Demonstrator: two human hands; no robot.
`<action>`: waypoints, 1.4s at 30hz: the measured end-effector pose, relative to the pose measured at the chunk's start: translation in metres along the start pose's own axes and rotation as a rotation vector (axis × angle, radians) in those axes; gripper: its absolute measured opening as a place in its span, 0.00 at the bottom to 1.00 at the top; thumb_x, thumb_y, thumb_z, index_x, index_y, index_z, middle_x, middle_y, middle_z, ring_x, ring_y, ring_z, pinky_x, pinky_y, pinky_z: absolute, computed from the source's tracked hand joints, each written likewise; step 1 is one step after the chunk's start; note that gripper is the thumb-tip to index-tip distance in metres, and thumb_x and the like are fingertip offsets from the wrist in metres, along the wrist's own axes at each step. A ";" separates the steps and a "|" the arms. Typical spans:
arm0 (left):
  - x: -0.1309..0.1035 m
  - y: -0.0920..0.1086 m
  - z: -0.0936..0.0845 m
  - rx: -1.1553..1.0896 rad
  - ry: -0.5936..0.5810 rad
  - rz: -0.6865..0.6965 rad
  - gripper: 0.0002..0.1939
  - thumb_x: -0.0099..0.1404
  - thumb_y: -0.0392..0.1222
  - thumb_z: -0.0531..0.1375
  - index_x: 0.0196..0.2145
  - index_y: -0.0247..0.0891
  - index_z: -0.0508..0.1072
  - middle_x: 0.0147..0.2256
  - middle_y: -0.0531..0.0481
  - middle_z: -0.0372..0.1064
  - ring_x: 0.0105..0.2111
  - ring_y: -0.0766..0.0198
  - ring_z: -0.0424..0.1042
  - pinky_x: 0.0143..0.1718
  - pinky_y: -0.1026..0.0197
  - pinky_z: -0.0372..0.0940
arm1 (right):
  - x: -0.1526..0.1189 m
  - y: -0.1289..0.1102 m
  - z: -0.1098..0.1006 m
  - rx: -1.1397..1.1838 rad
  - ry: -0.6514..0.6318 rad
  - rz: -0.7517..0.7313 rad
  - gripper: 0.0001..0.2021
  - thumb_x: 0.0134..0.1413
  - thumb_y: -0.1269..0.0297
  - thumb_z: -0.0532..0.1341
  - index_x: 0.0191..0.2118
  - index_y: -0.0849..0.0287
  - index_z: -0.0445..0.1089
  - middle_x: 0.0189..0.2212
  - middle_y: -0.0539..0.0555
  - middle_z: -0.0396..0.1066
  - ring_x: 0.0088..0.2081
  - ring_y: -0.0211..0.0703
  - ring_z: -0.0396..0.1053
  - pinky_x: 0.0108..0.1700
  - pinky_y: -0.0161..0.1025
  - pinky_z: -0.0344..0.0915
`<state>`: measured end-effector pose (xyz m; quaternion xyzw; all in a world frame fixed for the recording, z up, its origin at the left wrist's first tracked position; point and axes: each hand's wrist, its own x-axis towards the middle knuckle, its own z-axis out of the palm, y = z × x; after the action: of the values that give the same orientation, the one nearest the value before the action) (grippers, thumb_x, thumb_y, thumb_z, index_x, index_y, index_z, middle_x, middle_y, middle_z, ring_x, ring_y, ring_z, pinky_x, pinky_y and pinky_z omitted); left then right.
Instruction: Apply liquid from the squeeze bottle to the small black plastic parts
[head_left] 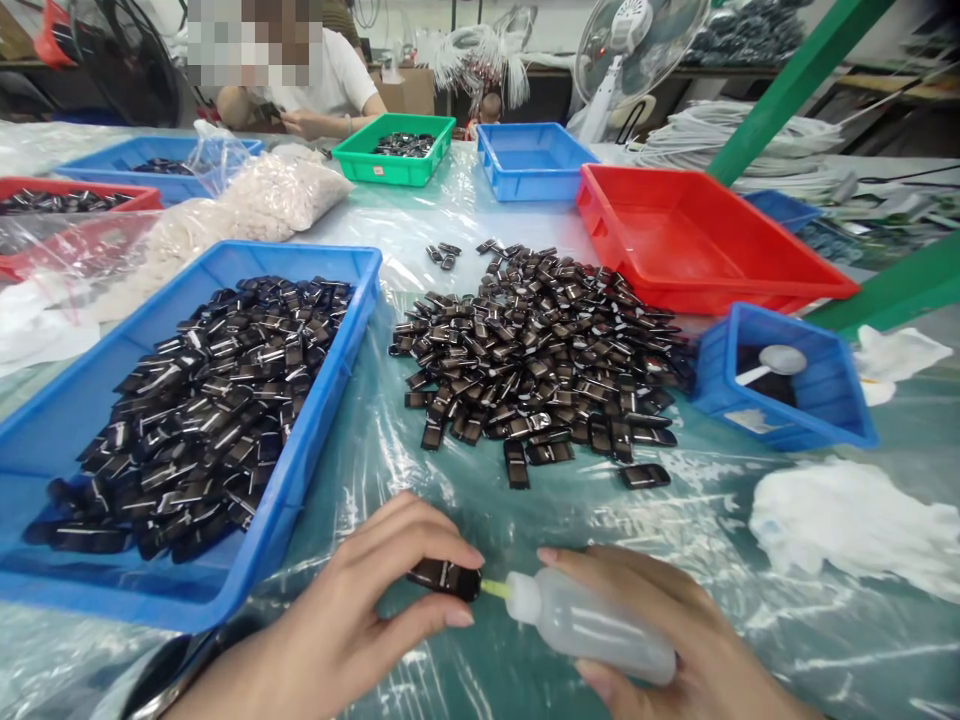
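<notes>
Fingers [409, 543] hold a glossy dark slab [448, 577] and translucent bottle [596, 622]

The label [379, 170] on the green bin [412, 172], far beyond the left fingers [442, 543], and the pale patch [750, 420] on the small blue bin [806, 427], past the right fingers [600, 568], are illegible.

The bottle [604, 625] is whitish, its nozzle [495, 588] yellow-green.

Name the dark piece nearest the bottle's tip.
The piece held by the left hand, right at the yellow-green tip of the bottle; those in the pile and the large blue tray lie farther off.
</notes>
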<state>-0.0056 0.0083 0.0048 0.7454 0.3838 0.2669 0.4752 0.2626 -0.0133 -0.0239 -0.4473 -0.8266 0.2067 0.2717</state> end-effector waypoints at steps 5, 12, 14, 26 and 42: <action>0.000 0.002 0.000 -0.007 -0.010 -0.030 0.10 0.68 0.37 0.59 0.46 0.47 0.69 0.41 0.53 0.68 0.42 0.61 0.67 0.43 0.60 0.62 | 0.002 0.000 -0.001 0.042 -0.011 0.003 0.26 0.45 0.61 0.68 0.53 0.45 0.66 0.38 0.51 0.78 0.36 0.47 0.78 0.38 0.40 0.76; 0.000 -0.001 0.001 -0.009 0.004 0.009 0.08 0.69 0.40 0.58 0.46 0.46 0.69 0.40 0.50 0.69 0.40 0.59 0.68 0.41 0.60 0.63 | 0.003 0.001 0.000 0.103 -0.035 0.010 0.25 0.47 0.63 0.67 0.53 0.46 0.66 0.37 0.52 0.78 0.35 0.47 0.78 0.36 0.39 0.75; -0.001 -0.002 0.000 0.000 -0.013 0.005 0.08 0.68 0.39 0.58 0.46 0.46 0.69 0.40 0.51 0.68 0.41 0.59 0.68 0.41 0.60 0.63 | 0.004 0.001 -0.001 0.115 -0.043 0.003 0.25 0.47 0.63 0.67 0.54 0.46 0.66 0.37 0.51 0.77 0.35 0.47 0.77 0.36 0.38 0.75; 0.000 -0.001 0.002 -0.024 0.010 -0.004 0.10 0.68 0.37 0.60 0.45 0.48 0.68 0.40 0.54 0.67 0.42 0.63 0.68 0.42 0.63 0.62 | 0.005 0.000 -0.005 0.125 -0.097 0.011 0.27 0.50 0.63 0.66 0.56 0.43 0.62 0.40 0.50 0.77 0.39 0.45 0.77 0.37 0.36 0.74; -0.001 -0.002 0.006 0.074 0.071 -0.099 0.13 0.68 0.42 0.58 0.50 0.51 0.69 0.40 0.52 0.74 0.38 0.59 0.74 0.34 0.65 0.67 | 0.005 -0.004 -0.004 -0.001 -0.007 -0.040 0.20 0.53 0.58 0.62 0.53 0.49 0.65 0.37 0.53 0.78 0.36 0.44 0.78 0.36 0.38 0.76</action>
<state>-0.0022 0.0047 0.0000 0.7325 0.4464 0.2552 0.4461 0.2607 -0.0107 -0.0174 -0.4301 -0.8365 0.2025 0.2726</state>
